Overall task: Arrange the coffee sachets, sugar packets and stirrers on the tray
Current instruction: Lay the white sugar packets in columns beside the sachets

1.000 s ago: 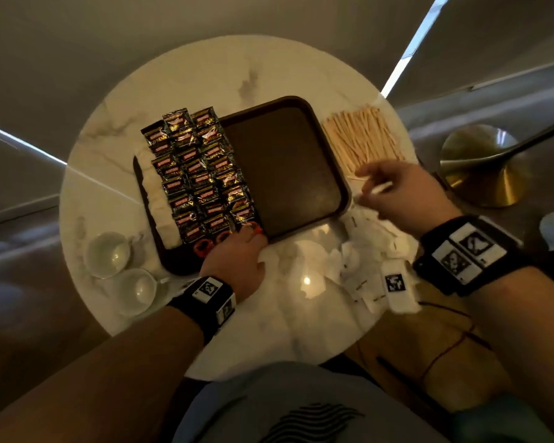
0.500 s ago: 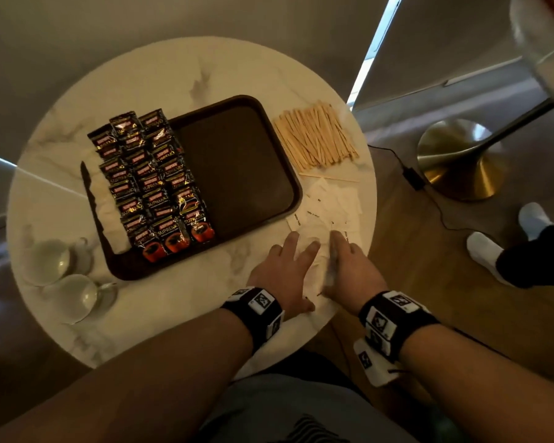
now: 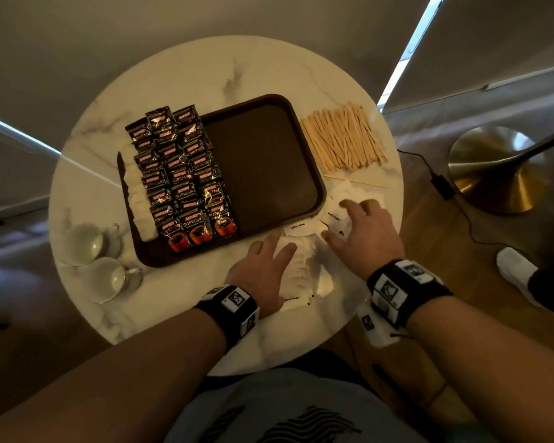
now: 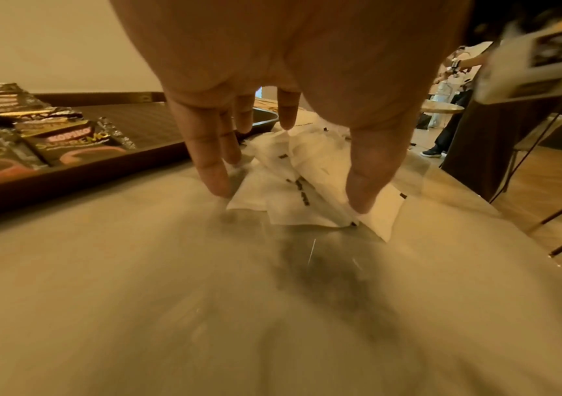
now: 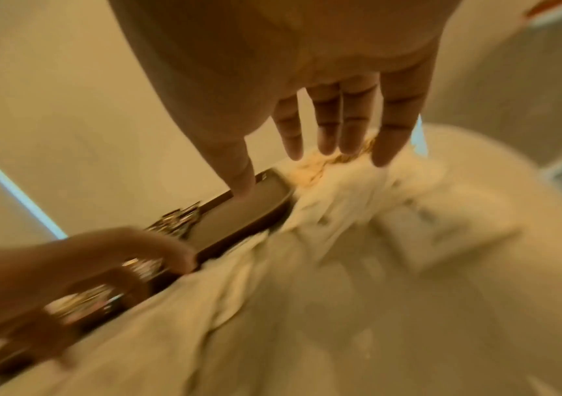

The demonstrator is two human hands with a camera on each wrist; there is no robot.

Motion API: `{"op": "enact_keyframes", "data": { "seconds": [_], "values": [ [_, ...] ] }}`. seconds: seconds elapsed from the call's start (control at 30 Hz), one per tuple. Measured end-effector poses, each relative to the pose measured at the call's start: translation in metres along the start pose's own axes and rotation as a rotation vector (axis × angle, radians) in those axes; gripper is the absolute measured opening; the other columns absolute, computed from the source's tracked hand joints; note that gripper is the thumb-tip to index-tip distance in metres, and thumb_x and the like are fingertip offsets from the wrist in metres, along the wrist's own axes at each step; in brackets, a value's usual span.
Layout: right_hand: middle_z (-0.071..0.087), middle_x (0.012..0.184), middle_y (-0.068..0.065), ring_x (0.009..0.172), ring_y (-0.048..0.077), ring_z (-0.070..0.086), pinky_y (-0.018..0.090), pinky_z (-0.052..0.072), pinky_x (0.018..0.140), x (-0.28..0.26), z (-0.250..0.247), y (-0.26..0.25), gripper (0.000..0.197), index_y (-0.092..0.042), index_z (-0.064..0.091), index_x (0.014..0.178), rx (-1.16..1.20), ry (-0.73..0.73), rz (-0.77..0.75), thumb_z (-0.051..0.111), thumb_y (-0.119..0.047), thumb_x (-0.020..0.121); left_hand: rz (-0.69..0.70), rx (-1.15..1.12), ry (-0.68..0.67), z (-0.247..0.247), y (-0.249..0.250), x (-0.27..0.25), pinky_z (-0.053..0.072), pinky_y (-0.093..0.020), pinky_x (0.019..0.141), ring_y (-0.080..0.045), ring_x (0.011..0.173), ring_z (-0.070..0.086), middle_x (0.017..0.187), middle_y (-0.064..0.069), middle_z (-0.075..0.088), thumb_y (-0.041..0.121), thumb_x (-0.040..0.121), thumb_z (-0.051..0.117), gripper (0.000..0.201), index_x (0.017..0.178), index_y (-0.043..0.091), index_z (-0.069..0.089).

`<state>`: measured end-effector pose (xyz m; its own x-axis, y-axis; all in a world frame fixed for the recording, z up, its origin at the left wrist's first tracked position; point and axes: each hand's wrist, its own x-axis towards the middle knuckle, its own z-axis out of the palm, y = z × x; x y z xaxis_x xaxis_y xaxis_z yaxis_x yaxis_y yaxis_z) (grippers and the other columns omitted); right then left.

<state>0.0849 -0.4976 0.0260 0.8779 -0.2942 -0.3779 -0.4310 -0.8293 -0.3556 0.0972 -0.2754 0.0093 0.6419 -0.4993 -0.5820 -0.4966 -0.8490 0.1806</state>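
A dark brown tray (image 3: 269, 161) lies on a round marble table (image 3: 205, 65). Black coffee sachets (image 3: 183, 183) fill its left part in rows, with a strip of white packets (image 3: 138, 203) beside them. Loose white sugar packets (image 3: 304, 251) lie heaped on the table off the tray's near right corner. My left hand (image 3: 266, 266) rests flat on the heap's left side, fingers straight (image 4: 212, 171) on the packets (image 4: 306, 187). My right hand (image 3: 362, 231) lies spread over the heap's right side, fingers straight (image 5: 351, 126). Wooden stirrers (image 3: 346, 139) lie in a pile right of the tray.
Two glass cups (image 3: 87, 241) stand at the table's left edge. A brass table base (image 3: 499, 167) and a black cable (image 3: 442, 183) are on the wooden floor to the right. Another person's white-socked foot (image 3: 518, 270) is at the far right.
Both hands left the tray edge and the stirrers and came down flat onto the sugar packets. Since half a second ago they have slid forward toward the tray's corner.
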Motion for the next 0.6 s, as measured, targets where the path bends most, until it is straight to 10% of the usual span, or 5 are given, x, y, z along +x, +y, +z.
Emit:
{"op": "enact_keyframes", "data": {
  "seconds": [0.2,0.6],
  "values": [
    [0.003,0.171,0.006,0.153,0.039,0.015,0.055,0.031,0.12,0.049,-0.005,0.015,0.085,-0.044,0.01,0.162,-0.23,-0.213,0.038,0.062,-0.054,0.096,0.085,0.103,-0.089,-0.008,0.022,0.016,0.047,-0.05,0.111,-0.037,0.155,0.007,0.171,0.003,-0.02,0.033,0.081,0.081,0.121,0.162,0.04,-0.009],
    [0.008,0.169,0.009,0.156,0.034,0.013,0.049,0.037,0.121,-0.018,0.05,-0.001,0.067,-0.038,0.016,0.162,-0.213,-0.296,-0.111,0.049,-0.03,0.104,0.175,0.133,-0.095,0.01,-0.003,-0.019,0.04,-0.051,0.117,-0.035,0.157,0.005,0.172,0.001,0.0,0.007,0.09,0.068,0.085,0.158,0.033,0.025]
  ]
}}
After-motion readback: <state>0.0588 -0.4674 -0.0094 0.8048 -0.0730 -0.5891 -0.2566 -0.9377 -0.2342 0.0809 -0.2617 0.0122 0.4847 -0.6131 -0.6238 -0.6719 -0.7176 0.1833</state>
